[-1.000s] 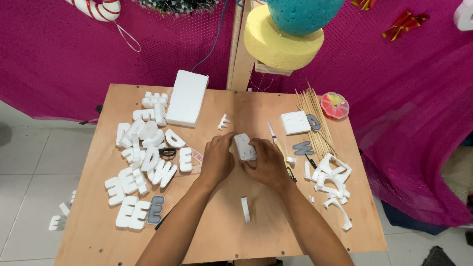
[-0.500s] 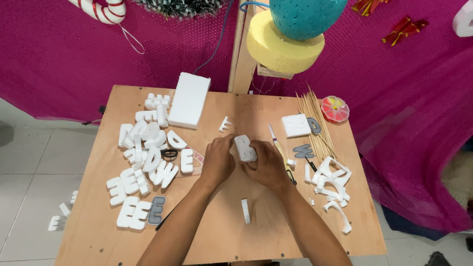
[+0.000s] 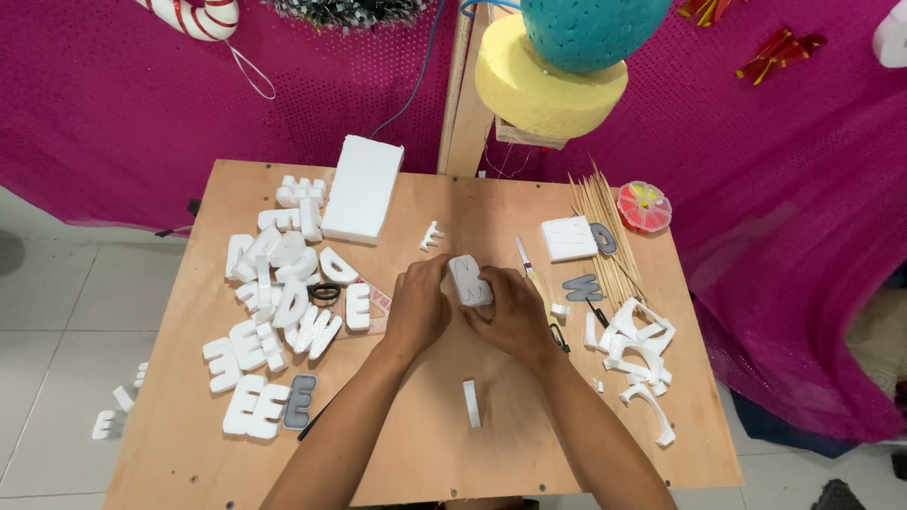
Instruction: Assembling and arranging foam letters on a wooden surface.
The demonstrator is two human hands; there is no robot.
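We clamp both grips, left hand and right hand, on a white foam block above the wooden worktop, foam letters piled left.

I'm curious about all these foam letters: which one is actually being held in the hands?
The white foam letter at the table's middle, gripped between the left hand and right hand. All the other letters lie loose on the table.

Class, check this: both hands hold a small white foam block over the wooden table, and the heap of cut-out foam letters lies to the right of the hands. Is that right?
Not quite. The head view shows the heap of foam letters left of the left hand and right hand, which hold the white foam block over the wooden table.
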